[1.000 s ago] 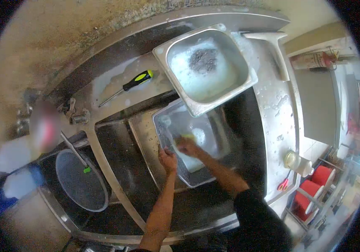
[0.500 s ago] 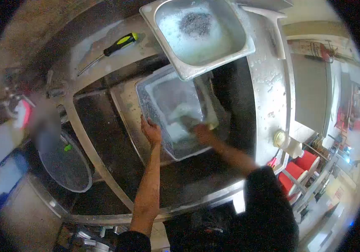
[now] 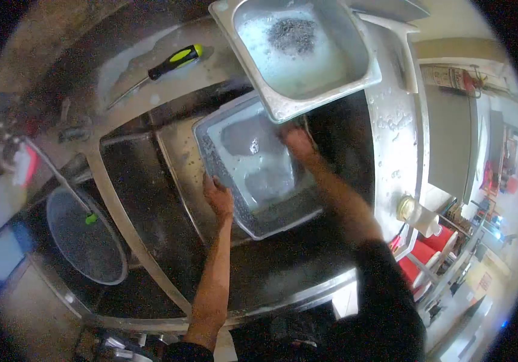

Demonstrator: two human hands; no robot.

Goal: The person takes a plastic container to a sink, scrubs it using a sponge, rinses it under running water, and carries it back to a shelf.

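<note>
A clear plastic container [image 3: 259, 163] with suds inside lies tilted in the dark sink basin. My left hand [image 3: 217, 196] grips its left rim, fingers wrapped round the edge. At the container's upper right side is my right hand [image 3: 297, 140], blurred, its fingers partly hidden, just below the metal pan's corner. Whatever it holds cannot be made out. The steel pan [image 3: 277, 108] of soapy water, with a dark grey scouring clump [image 3: 292, 36] in it, rests across the sink's back edge.
A black and green screwdriver [image 3: 175, 61] lies on the back ledge. In the left basin stands a round grey bucket [image 3: 87, 241]. A lidded bottle [image 3: 419, 217] and red-handled scissors [image 3: 396, 242] are at the right edge. A tap [image 3: 75, 130] is at the left.
My right hand has moved from the container's middle to its upper right side. My left hand has shifted along the left rim. The view has moved, so the pan appears higher.
</note>
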